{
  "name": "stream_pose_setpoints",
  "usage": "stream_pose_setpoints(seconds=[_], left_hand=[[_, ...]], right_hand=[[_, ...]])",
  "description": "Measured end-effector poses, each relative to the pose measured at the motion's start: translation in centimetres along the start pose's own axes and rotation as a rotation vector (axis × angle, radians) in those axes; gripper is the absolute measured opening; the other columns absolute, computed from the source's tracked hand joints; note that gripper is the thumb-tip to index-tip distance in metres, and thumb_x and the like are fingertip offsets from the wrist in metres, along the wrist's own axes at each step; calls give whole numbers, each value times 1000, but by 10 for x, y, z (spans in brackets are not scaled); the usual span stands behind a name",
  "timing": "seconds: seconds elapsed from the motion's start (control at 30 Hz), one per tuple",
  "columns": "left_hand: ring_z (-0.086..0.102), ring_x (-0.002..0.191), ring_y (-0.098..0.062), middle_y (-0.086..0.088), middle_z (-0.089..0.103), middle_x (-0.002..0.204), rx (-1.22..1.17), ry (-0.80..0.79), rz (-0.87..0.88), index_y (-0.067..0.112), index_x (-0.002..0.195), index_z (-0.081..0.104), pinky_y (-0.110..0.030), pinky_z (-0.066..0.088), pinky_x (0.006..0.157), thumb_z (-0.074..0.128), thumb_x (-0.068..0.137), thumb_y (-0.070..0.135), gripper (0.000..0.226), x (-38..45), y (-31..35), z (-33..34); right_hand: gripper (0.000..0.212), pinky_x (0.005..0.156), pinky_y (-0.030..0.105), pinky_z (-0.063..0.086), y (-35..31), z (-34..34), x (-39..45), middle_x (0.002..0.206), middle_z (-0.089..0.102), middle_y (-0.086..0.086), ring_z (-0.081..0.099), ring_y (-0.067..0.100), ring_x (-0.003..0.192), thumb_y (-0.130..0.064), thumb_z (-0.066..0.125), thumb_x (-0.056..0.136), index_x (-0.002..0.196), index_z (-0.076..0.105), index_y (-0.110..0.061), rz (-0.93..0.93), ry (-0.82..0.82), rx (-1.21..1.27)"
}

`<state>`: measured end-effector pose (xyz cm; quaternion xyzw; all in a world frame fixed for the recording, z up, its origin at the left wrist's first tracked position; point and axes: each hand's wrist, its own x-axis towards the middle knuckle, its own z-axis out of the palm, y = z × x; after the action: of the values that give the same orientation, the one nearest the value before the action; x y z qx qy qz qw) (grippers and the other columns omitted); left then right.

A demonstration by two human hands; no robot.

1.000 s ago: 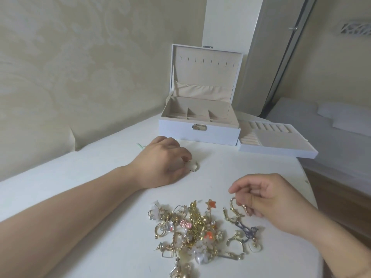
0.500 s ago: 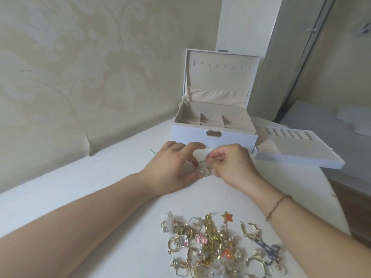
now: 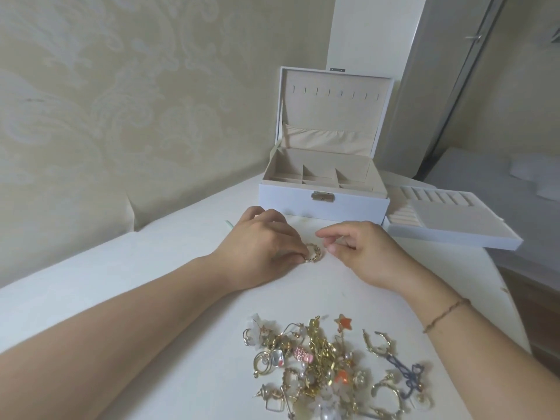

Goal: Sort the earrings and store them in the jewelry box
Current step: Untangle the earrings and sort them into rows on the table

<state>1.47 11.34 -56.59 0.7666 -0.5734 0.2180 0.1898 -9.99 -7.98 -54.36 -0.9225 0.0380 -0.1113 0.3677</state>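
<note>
While the left hand pinches gold earrings, the jewelry box gapes, right hand loosely curled.

Both my forearms reach forward over the surface, bare to the frame edge. My left hand lies palm down, knuckles up, fingers curled inward, fingertips pinching at the hand's right edge. My right hand sits just beside it, apart, wrist slightly raised, thumb and forefinger extended toward the left hand, other fingers loosely curled, holding nothing. A thin cord bracelet circles my right wrist.
</note>
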Motion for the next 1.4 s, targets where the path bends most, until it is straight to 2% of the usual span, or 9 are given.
stream_pose_setpoints(seconds=[0.07, 0.2, 0.53, 0.77, 0.9, 1.0, 1.07, 1.23, 1.4], left_hand=[[59, 95, -16, 22, 70, 94, 12, -7, -29, 39, 93, 73, -34, 36, 85, 52, 87, 51, 25, 1, 0, 0], [61, 94, -18, 20, 71, 92, 19, -10, -82, 37, 94, 73, -43, 43, 85, 49, 86, 54, 30, 5, -1, 1], [62, 95, -21, 10, 71, 93, 74, 43, -14, 26, 109, 70, -37, 42, 87, 52, 90, 47, 34, 3, 2, 0], [64, 90, -19, 11, 71, 88, 34, 22, -44, 30, 102, 72, -32, 38, 85, 51, 88, 48, 31, 2, 2, -1], [63, 89, -17, 15, 71, 90, 20, 13, -44, 33, 100, 72, -28, 35, 82, 53, 88, 48, 26, 2, 1, -1], [63, 89, -16, 16, 70, 89, 1, 12, -43, 34, 96, 72, -28, 34, 82, 53, 87, 48, 25, 2, 1, -1], [63, 88, -16, 16, 70, 88, -1, 11, -50, 34, 94, 72, -28, 35, 82, 53, 86, 47, 24, 3, 1, 0], [63, 86, -17, 15, 70, 82, -5, 27, -85, 34, 90, 72, -31, 39, 82, 53, 84, 47, 23, 4, 3, 0], [63, 86, -18, 15, 71, 81, -21, 39, -129, 35, 89, 72, -39, 46, 82, 54, 84, 47, 22, 3, 3, -1]], right_hand=[[24, 56, 10, 38, 1, -7, -6, 81, 67, -5, 50, 0, 52, -6, 63, 90, 103, 71, -24, 10, -16, 61], [18, 72, 35, 48, -1, -35, -23, 84, 72, 3, 54, 22, 70, -17, 75, 84, 88, 76, -34, -12, -224, 85], [24, 80, 35, 50, 0, -59, -85, 99, 64, -8, 61, 17, 89, -10, 79, 78, 84, 77, -33, -63, -536, 83], [27, 78, 29, 55, 8, -40, -107, 90, 61, -9, 63, 17, 83, 3, 75, 78, 73, 75, -24, -45, -305, 184], [25, 74, 44, 56, 14, -33, -110, 87, 63, -8, 62, 23, 79, 0, 75, 78, 73, 75, -25, -115, -193, 238], [6, 67, 44, 51, 15, -32, -110, 85, 66, -7, 59, 32, 73, -30, 78, 77, 73, 73, -32, -172, -98, 277], [16, 63, 39, 45, 13, -31, -107, 85, 66, -7, 55, 34, 70, -50, 72, 77, 75, 71, -33, -207, -28, 268], [26, 66, 26, 43, 14, -27, -61, 88, 62, -10, 52, 15, 68, -8, 77, 79, 73, 68, -32, -188, 164, -14], [16, 62, 25, 42, 18, -11, -28, 87, 59, -21, 51, -10, 73, -21, 70, 86, 79, 66, -35, -37, 242, -342]])
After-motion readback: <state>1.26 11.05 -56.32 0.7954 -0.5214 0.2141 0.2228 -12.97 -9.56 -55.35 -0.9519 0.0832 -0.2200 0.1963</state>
